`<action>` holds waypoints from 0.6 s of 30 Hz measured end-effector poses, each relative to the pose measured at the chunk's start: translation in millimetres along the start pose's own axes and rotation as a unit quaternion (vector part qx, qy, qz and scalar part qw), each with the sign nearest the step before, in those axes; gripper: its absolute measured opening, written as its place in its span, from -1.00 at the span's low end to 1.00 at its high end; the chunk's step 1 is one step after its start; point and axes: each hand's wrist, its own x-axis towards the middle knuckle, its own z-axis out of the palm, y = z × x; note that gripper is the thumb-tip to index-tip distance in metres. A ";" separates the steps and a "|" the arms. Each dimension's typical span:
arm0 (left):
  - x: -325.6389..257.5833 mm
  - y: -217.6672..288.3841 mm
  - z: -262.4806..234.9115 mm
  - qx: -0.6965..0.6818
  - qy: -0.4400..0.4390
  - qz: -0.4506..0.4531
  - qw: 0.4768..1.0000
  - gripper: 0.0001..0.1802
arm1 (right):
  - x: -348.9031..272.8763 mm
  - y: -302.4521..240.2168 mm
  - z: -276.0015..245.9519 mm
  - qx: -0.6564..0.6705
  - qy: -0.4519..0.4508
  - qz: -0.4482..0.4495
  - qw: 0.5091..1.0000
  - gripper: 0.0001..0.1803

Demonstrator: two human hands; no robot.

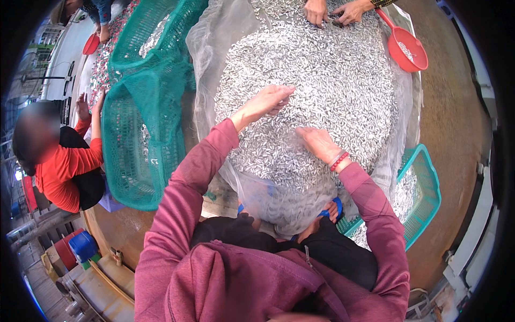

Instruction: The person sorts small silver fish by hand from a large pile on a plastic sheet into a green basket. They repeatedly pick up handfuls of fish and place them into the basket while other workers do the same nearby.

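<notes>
Left hand (271, 99): fingers lying narrow, touching the small silver fish heap (332, 70), at 12 o'clock.
Right hand (317, 142): fingers spreading flat on the heap, at 2 o'clock.

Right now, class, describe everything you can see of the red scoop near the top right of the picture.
The red scoop looks like plastic: a round, shallow bowl with a straight handle running up-left toward another person's hand. It lies on the clear sheet at the edge of the heap of small silvery fish, open side up, with a few fish inside. Whether that hand grips the handle cannot be told.
</notes>
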 end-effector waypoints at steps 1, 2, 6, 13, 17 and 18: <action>-1.7 3.0 -2.3 -0.072 -0.024 0.034 0.997 -0.64 | 1.7 0.4 2.6 0.044 0.042 0.010 0.998 -0.82; -3.9 5.0 -5.1 -0.135 -0.032 0.062 0.988 -0.64 | 1.4 2.2 1.4 0.084 0.046 0.040 0.995 -0.82; 2.4 -6.4 -8.8 -0.103 -0.038 0.042 0.993 -0.83 | -8.0 18.3 -32.2 0.573 -0.010 0.183 0.799 -0.88; 47.0 -81.1 18.4 0.559 0.088 0.233 0.791 -0.85 | -27.3 39.7 -81.5 0.800 0.048 0.160 0.576 -0.87; 51.2 -73.5 19.8 0.564 0.073 0.179 0.803 -0.94 | 6.5 60.4 -53.7 0.344 0.079 0.254 0.900 -0.75; 47.5 -63.3 17.1 0.534 0.100 0.158 0.825 -0.92 | 15.5 65.4 -45.7 0.250 0.068 0.247 0.934 -0.74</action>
